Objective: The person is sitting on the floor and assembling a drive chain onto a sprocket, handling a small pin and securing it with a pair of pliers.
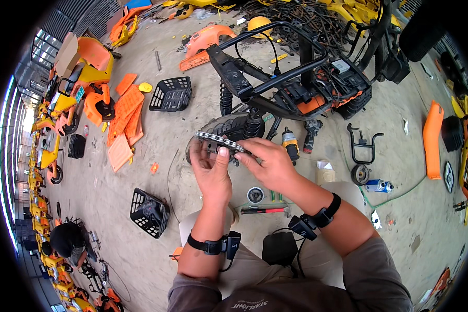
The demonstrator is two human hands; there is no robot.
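Note:
Both my hands are closed on a dark metal part with a row of silver links or rollers (218, 139), held up over the black tyre of a scooter frame. My left hand (208, 171) grips its left portion, with the thumb raised against the underside. My right hand (265, 166) pinches its right end. Just beyond stand a black spring shock (252, 126), a yellow-and-black power tool (291, 145) and a dark drill (311, 134). Below lie a small round metal part (255, 195) and a red-handled hammer (261, 210).
The scooter frame (260, 87) fills the upper middle. Black baskets (169, 91) (148, 213), orange panels (125, 117), a black bracket (364, 151), spray cans (379, 186) and a long orange panel (432, 140) lie around. A person (67, 242) crouches at lower left beside a row of scooters.

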